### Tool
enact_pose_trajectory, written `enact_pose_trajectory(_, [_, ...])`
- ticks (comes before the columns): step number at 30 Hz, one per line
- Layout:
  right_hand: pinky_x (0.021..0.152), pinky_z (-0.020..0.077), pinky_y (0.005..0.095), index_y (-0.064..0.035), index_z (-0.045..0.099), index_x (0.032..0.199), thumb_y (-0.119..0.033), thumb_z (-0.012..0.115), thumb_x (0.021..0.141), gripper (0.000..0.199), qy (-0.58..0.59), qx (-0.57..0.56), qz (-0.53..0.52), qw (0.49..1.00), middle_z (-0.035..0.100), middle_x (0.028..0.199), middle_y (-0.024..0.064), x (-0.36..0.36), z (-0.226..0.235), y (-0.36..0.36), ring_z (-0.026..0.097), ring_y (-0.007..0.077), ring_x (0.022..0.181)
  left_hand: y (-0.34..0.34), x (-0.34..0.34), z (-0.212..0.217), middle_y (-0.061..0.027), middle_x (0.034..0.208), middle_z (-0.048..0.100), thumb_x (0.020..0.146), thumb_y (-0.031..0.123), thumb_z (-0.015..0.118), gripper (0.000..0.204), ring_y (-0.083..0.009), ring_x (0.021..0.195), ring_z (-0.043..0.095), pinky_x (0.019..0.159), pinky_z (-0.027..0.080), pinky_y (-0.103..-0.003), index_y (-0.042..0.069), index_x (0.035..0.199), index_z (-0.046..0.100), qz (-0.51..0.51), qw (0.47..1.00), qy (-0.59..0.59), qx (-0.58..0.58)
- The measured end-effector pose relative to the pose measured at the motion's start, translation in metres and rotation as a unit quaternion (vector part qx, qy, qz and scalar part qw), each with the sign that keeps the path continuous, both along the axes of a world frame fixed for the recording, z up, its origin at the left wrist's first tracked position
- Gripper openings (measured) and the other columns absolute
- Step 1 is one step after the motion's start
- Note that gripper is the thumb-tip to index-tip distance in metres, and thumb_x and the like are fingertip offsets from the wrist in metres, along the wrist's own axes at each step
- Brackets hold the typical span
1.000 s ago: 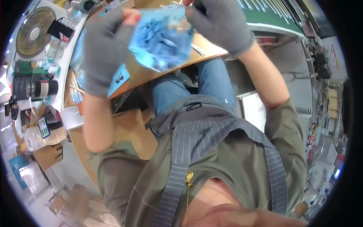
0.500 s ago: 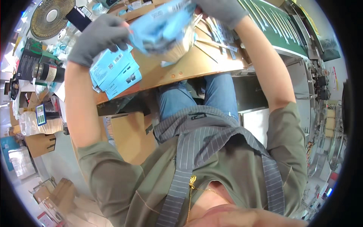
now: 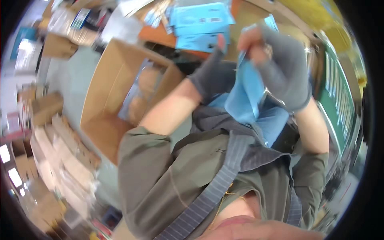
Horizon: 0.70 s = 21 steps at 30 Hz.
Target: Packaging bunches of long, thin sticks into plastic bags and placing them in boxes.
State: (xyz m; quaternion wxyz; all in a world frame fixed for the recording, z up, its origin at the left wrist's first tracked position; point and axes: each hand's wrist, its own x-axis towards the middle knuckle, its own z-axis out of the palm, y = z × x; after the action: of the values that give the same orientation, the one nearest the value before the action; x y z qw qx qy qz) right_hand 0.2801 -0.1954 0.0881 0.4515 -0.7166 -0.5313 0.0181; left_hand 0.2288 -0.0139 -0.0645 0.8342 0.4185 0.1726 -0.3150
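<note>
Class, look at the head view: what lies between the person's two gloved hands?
A light blue packet, gripped by both the left hand and the right hand, shown blurred in the head view.

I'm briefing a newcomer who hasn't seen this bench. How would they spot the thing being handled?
Start at the open cardboard box on the floor, then look right to the two grey-gloved hands raised together. The left hand and right hand pinch a thin light-blue packet, limp and hanging, unlike the flat blue boxes on the table behind.

blue flat boxes (image 3: 202, 22) on desk | blue packet (image 3: 246, 94) in hands | open carton (image 3: 120, 88) on floor
</note>
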Motion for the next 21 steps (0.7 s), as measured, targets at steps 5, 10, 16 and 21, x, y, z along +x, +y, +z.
enact_pose_trajectory(5, [0.075, 0.0491, 0.0359, -0.0023, 0.059, 0.092, -0.011, 0.054, 0.082, 0.014, -0.118, 0.032, 0.187, 0.975, 0.062, 0.082, 0.0146, -0.031, -0.005, 0.046, 0.063, 0.0262, 0.077, 0.029, -0.086, 0.067, -0.0146, 0.106, 0.061, 0.079, 0.039, 0.053, 0.054, -0.0243, 0.094, 0.06, 0.086, 0.048, -0.035, -0.002, 0.115, 0.053, 0.22, 0.96, -0.087, -0.15])
enact_pose_trajectory(10, [0.097, 0.0409, 0.0407, 0.0079, 0.049, 0.118, -0.008, 0.049, 0.086, 0.036, 0.024, 0.003, 0.007, 1.0, 0.062, 0.107, 0.0227, -0.051, 0.036, 0.057, 0.06, 0.0281, 0.1, 0.131, -0.165, 0.081, -0.0184, 0.107, 0.061, 0.073, 0.025, 0.064, 0.062, -0.0269, 0.096, 0.061, 0.087, 0.05, -0.037, -0.006, 0.123, 0.046, 0.321, 0.915, -0.141, -0.201])
enact_pose_trajectory(16, [0.089, 0.0441, 0.0302, 0.0055, 0.048, 0.122, -0.006, 0.045, 0.087, 0.037, 0.105, 0.021, -0.065, 0.992, 0.06, 0.108, 0.0151, 0.011, -0.015, 0.01, 0.057, 0.0186, 0.099, 0.204, -0.261, 0.047, -0.0115, 0.101, 0.062, 0.076, 0.016, 0.062, 0.043, -0.0218, 0.089, 0.062, 0.074, 0.053, -0.033, -0.002, 0.115, 0.055, 0.406, 0.822, 0.083, 0.391])
enact_pose_trajectory(21, [0.082, 0.0463, 0.0283, -0.0034, 0.057, 0.111, -0.012, 0.051, 0.09, 0.024, 0.207, 0.063, -0.117, 0.969, 0.061, 0.097, 0.0036, 0.003, -0.05, -0.018, 0.057, 0.0126, 0.092, 0.243, -0.234, -0.112, -0.0121, 0.1, 0.061, 0.081, 0.019, 0.056, 0.053, -0.0241, 0.088, 0.06, 0.074, 0.051, -0.031, 0.005, 0.131, 0.045, 0.108, 0.773, 0.098, 0.618])
